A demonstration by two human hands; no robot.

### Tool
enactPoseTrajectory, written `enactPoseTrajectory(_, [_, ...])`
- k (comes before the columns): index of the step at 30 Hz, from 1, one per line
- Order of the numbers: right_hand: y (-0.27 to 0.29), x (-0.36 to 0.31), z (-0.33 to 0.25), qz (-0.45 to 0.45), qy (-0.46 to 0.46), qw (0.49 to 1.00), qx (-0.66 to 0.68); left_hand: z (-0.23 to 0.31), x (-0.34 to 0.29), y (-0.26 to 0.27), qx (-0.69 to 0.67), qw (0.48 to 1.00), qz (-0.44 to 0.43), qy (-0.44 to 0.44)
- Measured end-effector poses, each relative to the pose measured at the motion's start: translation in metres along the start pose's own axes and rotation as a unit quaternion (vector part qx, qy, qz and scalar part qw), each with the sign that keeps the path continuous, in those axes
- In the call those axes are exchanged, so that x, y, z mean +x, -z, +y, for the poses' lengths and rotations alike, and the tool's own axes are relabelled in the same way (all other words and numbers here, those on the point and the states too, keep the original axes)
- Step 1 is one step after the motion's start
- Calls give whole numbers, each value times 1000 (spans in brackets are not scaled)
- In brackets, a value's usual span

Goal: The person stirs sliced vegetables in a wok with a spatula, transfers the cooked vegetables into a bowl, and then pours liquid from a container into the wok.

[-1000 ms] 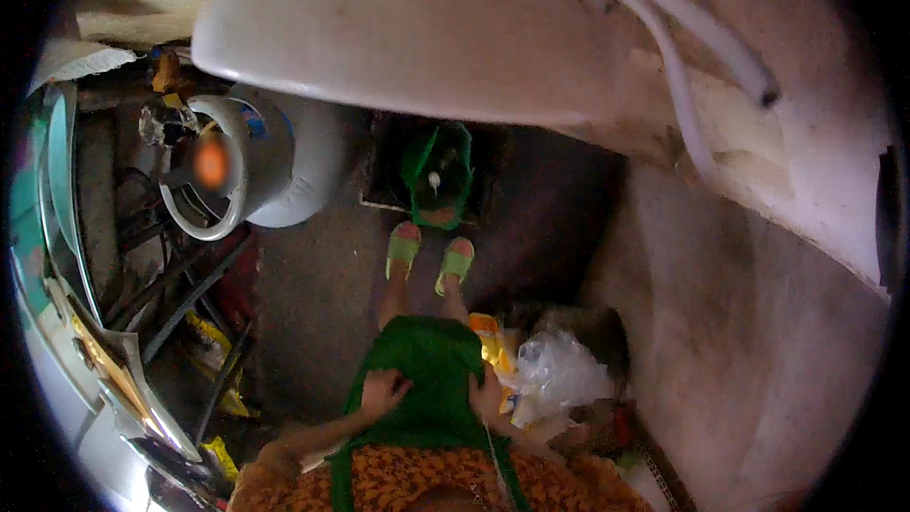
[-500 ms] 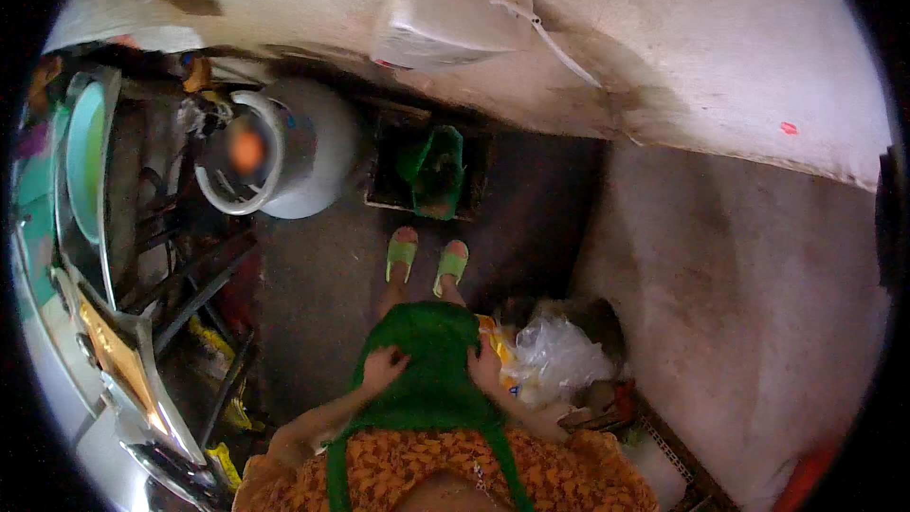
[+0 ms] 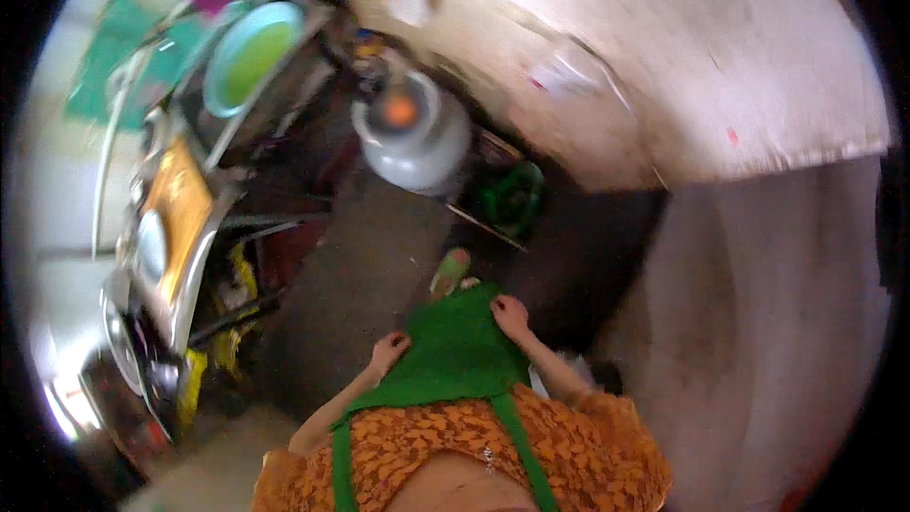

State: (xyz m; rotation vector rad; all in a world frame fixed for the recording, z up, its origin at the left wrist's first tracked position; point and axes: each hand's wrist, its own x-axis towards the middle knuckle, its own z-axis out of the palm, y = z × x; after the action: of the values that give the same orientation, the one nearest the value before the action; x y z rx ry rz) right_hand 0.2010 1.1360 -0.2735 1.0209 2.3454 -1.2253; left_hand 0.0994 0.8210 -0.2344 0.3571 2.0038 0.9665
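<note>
I wear a green apron (image 3: 450,341) over an orange patterned top. At the apron's left edge, my left hand (image 3: 390,353) has its fingers curled in and holds the cloth. My right hand (image 3: 512,318) grips the opposite edge a little farther forward, also with bent fingers. Between them the cloth spreads out over my legs. One light green slipper (image 3: 449,272) shows just beyond the hem; the other foot is mostly hidden by the apron. Motion blurs the finer details of the fingers.
A grey gas cylinder (image 3: 427,156) stands ahead, beside a green plastic bag or basket (image 3: 512,197). Along the left runs a counter with a light blue basin (image 3: 289,24), a wooden cutting board (image 3: 188,192) and a pale plate (image 3: 152,245). A wall (image 3: 758,76) closes off the right.
My view has swung left, bringing more of the counter into sight. Both hands have drawn the apron's edges outward, and my feet have shifted under the cloth.
</note>
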Motion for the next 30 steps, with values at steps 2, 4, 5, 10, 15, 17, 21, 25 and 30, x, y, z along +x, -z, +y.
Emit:
enactPoseTrajectory(2, [-5, 7, 7, -8, 56, 998, -1, 13, -18, 3, -8, 997, 14, 77])
enactPoseTrajectory(4, [-16, 9, 19, 0, 62, 998, -2, 32, -38, 4, -17, 975, 16, 219])
enactPoseTrajectory(5, [-17, 14, 27, -26, 68, 997, -38, 22, -48, 3, -22, 972, 34, 231])
enactPoseTrajectory(10, [-11, 25, 2, -104, 139, 973, -153, -13, -86, -1, -73, 956, 99, 266])
enactPoseTrajectory(15, [-52, 77, -11, -113, 248, 935, -227, -62, -129, -7, -159, 926, 197, 279])
enactPoseTrajectory(17, [-51, 55, -87, -183, 231, 924, -242, -107, -143, -18, -278, 885, 255, 274])
enactPoseTrajectory(21, [-139, 73, -132, -214, 323, 901, -194, -127, -183, 26, -386, 815, 357, 242])
enactPoseTrajectory(25, [-214, 15, -245, -263, 423, 851, -170, -171, -218, 50, -438, 765, 392, 262])
enactPoseTrajectory(30, [-298, -46, -360, -360, 460, 803, -117, -194, -245, 81, -554, 680, 431, 213])
